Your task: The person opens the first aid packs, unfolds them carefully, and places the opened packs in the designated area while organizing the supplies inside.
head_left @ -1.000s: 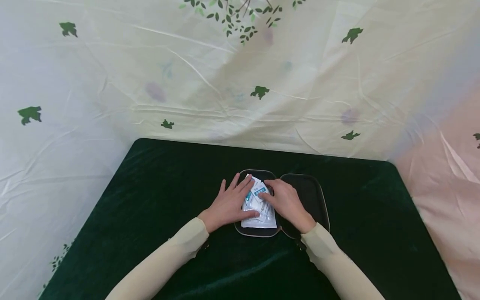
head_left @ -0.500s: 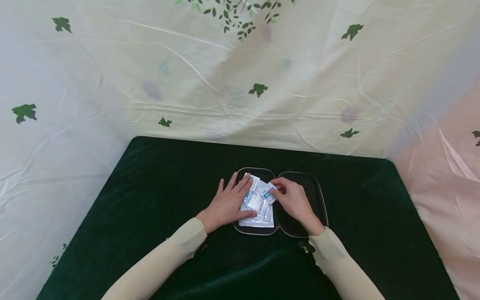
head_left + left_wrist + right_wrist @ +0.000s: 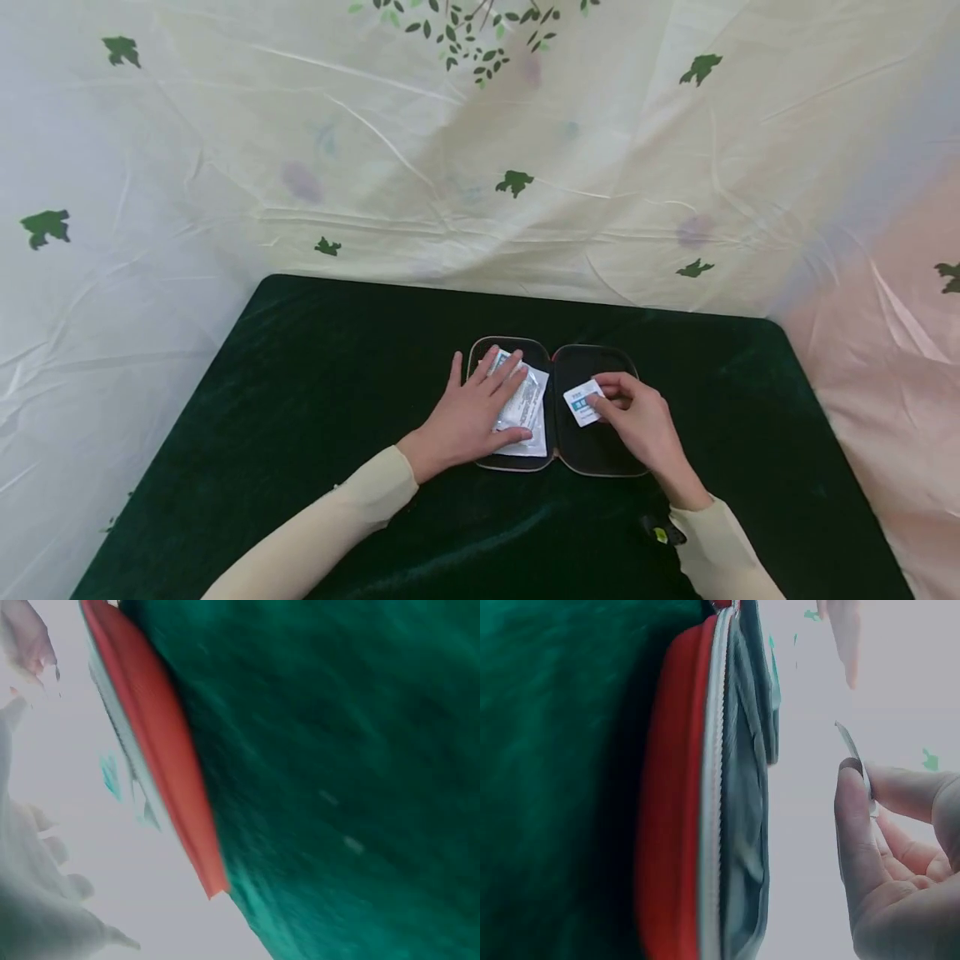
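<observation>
A zippered case (image 3: 517,464), red outside in the wrist views and dark inside, lies unfolded on the table. White plastic packets (image 3: 528,404) fill its left half. My left hand (image 3: 468,421) spreads its straight fingers over these packets and partly hides them. My right hand (image 3: 637,417) pinches a small white sachet with blue print (image 3: 582,403) between thumb and fingers, above the case's right half (image 3: 600,454). The right wrist view shows this sachet (image 3: 859,761) edge-on in the grip, beside the red shell with its zipper (image 3: 712,787).
A dark green velvet cloth (image 3: 360,350) covers the table. Pale curtains with green leaf and bird prints (image 3: 450,208) hang behind it and at both sides. A dark band with a yellow-green spot (image 3: 662,533) shows at my right wrist.
My right hand has lifted the small sachet off the packets and carried it right, over the other half of the case. My left hand has shifted slightly right on the packets.
</observation>
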Demonstrator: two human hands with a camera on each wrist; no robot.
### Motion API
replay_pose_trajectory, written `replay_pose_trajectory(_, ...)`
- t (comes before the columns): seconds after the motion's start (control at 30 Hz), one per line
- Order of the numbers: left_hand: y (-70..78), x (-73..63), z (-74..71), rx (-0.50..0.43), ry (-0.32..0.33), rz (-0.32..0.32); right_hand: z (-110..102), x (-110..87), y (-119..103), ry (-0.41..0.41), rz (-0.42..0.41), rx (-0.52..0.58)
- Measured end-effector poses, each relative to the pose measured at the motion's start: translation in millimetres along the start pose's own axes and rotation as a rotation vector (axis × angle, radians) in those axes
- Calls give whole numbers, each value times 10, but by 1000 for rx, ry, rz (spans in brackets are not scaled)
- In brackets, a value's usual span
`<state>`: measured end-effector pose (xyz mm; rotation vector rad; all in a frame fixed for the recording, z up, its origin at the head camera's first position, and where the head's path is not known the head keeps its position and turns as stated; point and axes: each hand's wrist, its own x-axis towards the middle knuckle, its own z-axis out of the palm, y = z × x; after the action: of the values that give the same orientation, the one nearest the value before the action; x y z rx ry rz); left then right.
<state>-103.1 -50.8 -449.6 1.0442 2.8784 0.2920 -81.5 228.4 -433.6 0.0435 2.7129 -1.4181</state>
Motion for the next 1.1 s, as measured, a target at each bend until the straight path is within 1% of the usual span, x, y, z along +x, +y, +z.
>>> replay_pose_trajectory(0.07,70,-10,-10,7,-19,82,-57,-67,50,19,-8,-10)
replay_pose_trajectory(0.13,138,-10,-4,0,-53,162,-105,-131,104,34,-11,-30)
replay_pose_trajectory(0.2,199,-2,13,4,-89,224,-147,-187,155,40,-13,-55)
replay_pose_trajectory(0.27,246,6,34,19,-119,262,-178,-233,198,44,-12,-82)
replay_pose_trajectory(0.33,282,14,49,32,-137,282,-200,-272,238,48,-12,-106)
replay_pose_trajectory(0.43,316,19,70,43,-160,298,-231,-323,295,66,-29,-140)
replay_pose_trajectory(0.6,328,7,97,51,-193,298,-260,-375,383,111,-95,-258)
replay_pose_trajectory(0.67,323,2,116,51,-198,295,-256,-390,411,121,-99,-305)
replay_pose_trajectory(0.77,319,1,140,48,-201,297,-253,-412,437,120,-75,-342)
replay_pose_trajectory(0.93,316,-2,166,40,-218,291,-277,-443,441,79,-50,-387)
replay_pose_trajectory(1.1,310,-4,169,40,-222,279,-335,-476,411,-10,7,-343)
